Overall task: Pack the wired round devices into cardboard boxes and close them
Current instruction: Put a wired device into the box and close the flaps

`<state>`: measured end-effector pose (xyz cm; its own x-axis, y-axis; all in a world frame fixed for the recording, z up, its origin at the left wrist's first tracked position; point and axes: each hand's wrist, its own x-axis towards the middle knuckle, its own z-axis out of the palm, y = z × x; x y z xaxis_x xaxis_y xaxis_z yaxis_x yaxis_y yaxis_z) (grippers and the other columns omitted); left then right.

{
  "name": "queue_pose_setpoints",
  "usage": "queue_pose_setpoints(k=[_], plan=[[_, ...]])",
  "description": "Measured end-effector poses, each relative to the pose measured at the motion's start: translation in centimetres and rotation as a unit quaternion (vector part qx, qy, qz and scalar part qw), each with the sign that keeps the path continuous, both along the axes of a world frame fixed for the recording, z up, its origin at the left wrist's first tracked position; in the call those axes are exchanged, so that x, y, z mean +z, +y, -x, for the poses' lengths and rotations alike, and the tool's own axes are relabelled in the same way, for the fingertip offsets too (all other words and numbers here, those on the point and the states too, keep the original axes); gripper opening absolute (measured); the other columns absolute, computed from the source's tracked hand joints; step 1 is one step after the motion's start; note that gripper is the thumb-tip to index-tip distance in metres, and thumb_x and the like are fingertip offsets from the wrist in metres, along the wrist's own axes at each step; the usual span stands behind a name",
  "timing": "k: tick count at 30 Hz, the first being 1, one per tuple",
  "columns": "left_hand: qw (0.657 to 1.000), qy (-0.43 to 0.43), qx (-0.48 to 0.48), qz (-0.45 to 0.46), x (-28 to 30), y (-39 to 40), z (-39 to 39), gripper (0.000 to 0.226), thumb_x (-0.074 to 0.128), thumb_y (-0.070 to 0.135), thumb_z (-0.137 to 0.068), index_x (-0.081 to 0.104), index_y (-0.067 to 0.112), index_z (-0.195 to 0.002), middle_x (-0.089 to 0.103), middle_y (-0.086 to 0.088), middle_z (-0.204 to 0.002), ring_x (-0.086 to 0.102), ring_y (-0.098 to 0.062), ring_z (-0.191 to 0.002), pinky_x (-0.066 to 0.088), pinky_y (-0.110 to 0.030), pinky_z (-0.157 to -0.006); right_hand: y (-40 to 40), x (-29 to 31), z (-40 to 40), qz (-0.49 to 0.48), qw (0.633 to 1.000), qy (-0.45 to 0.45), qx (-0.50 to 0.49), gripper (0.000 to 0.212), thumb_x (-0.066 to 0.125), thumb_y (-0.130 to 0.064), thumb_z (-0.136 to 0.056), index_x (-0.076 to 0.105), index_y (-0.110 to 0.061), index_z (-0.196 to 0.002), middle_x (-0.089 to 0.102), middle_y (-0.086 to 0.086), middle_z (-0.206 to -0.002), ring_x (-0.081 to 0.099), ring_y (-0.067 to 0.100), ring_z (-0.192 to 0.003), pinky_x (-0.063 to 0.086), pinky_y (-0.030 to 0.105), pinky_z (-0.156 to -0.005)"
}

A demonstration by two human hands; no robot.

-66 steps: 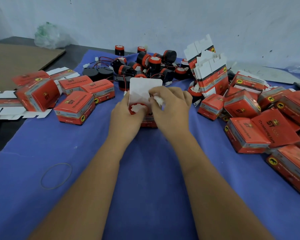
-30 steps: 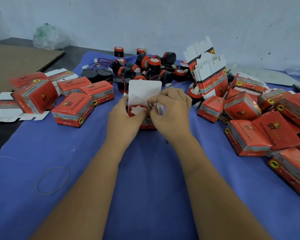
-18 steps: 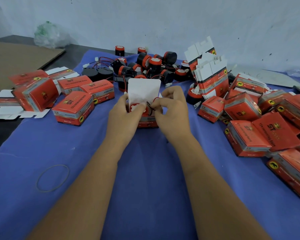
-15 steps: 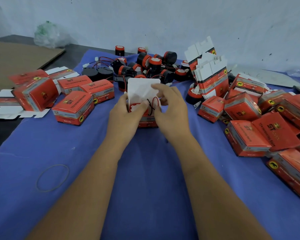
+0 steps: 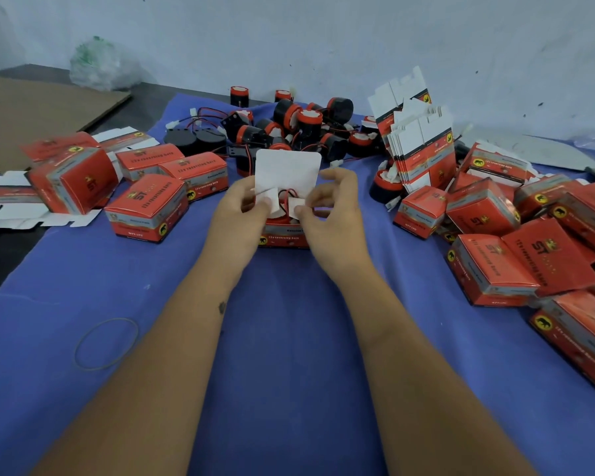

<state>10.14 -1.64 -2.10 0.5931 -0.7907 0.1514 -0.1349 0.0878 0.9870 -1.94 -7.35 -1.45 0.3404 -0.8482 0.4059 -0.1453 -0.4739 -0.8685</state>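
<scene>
A small red cardboard box point(image 5: 284, 235) stands in the middle of the blue cloth with its white lid flap point(image 5: 287, 168) upright. A round device sits inside it, and its red and black wires point(image 5: 288, 194) loop above the opening. My left hand point(image 5: 239, 214) grips the box's left side, its thumb pressing the left side flap inward. On the right, the thumb and forefinger of my right hand point(image 5: 330, 211) pinch the other side flap. A heap of loose red and black round devices point(image 5: 299, 123) lies behind the box.
Closed red boxes lie at the left point(image 5: 148, 209) and in a large pile at the right point(image 5: 495, 266). A stack of flat unfolded boxes point(image 5: 418, 139) leans behind the right pile. A rubber band point(image 5: 105, 343) lies on the cloth point(image 5: 289, 338) at the near left. Brown cardboard point(image 5: 31, 111) covers the far left.
The wires went down into the box, pushed by my right hand. Both hands have since shifted to the small side flaps and are folding them inward.
</scene>
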Motion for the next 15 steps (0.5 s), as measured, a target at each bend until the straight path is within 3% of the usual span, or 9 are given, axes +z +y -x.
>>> queue_pose_setpoints(k=[3,6,9,12,15], plan=[[0.998,-0.059,0.024,0.021,-0.4,0.0,-0.1,0.031,0.059,0.009,-0.095,0.054,0.032,-0.113,0.063,0.014,-0.113,0.056,0.006,-0.101,0.044,-0.009,-0.077,-0.4,0.1,0.2,0.023,1.000,0.000,-0.014,0.067,0.071,-0.005,-0.083,0.037,-0.027,-0.136,0.042,-0.007,-0.124,0.048,0.011,-0.111,0.045,0.024,-0.092],[0.992,-0.107,0.046,0.041,-0.4,0.0,-0.2,0.036,0.063,0.008,-0.091,0.053,0.042,-0.094,0.060,0.033,-0.096,0.053,0.013,-0.097,0.043,-0.013,-0.077,-0.7,0.0,0.9,0.008,0.999,-0.002,0.035,0.040,0.065,-0.007,-0.089,0.053,-0.036,-0.114,0.056,-0.019,-0.110,0.054,0.000,-0.101,0.047,0.013,-0.079],[0.987,-0.145,0.053,0.045,-0.5,0.4,-0.3,0.033,0.065,0.008,-0.091,0.057,0.040,-0.082,0.059,0.039,-0.089,0.055,0.011,-0.095,0.045,-0.012,-0.073,-1.2,-0.4,1.5,-0.014,1.000,0.004,0.024,0.027,0.053,0.001,-0.093,0.066,-0.023,-0.098,0.064,-0.010,-0.106,0.057,-0.003,-0.091,0.051,0.016,-0.071],[0.996,-0.058,0.049,0.050,0.0,0.6,-1.1,0.038,0.053,-0.002,-0.094,0.068,0.030,-0.079,0.069,0.019,-0.092,0.066,-0.001,-0.090,0.054,-0.017,-0.067,-1.5,-0.5,1.8,-0.062,0.997,-0.018,0.041,0.035,0.043,0.008,-0.092,0.070,-0.014,-0.089,0.065,-0.007,-0.112,0.057,0.005,-0.106,0.052,0.016,-0.080],[0.989,0.129,0.065,0.029,0.8,0.4,-1.7,0.037,0.049,-0.004,-0.093,0.073,0.018,-0.076,0.071,-0.009,-0.110,0.068,-0.016,-0.092,0.059,-0.024,-0.063,-1.4,-0.5,1.9,-0.059,0.996,0.000,0.073,0.024,0.056,-0.009,-0.094,0.065,-0.024,-0.078,0.065,-0.011,-0.110,0.057,0.005,-0.106,0.046,0.017,-0.086]])
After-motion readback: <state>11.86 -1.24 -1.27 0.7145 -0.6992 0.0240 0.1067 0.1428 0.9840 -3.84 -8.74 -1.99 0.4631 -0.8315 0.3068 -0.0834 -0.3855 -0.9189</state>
